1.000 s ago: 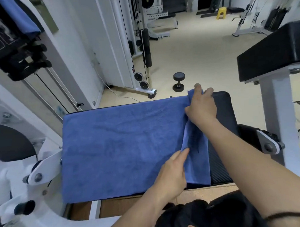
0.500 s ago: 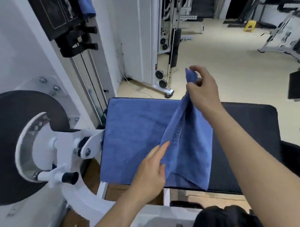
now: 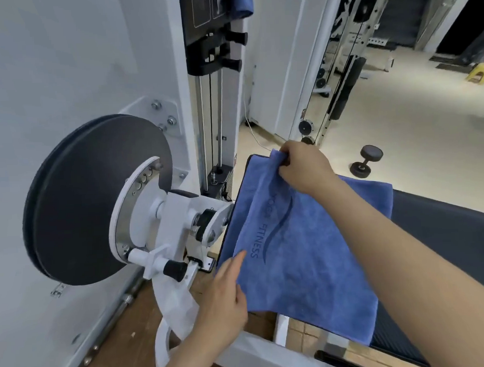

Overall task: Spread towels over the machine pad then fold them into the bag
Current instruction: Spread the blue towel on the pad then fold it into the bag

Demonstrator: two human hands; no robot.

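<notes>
A blue towel (image 3: 306,252) printed "YOGA FITNESS" lies folded in half over the left part of the black machine pad (image 3: 440,231). My right hand (image 3: 303,167) pinches the towel's far corner at the pad's far left corner, and my right forearm crosses above the cloth. My left hand (image 3: 225,296) holds the near left edge, index finger stretched flat on top of the cloth. No bag shows.
A large black pulley disc (image 3: 98,199) on a white pivot bracket stands just left of the pad. A weight stack with cables (image 3: 214,55) rises behind it, another blue towel (image 3: 242,3) hung at its top. A dumbbell (image 3: 366,162) lies on the beige floor beyond.
The right hand carried the lifted towel end across to the left and laid it down over the other half. The left hand followed along the near edge. The view swung left.
</notes>
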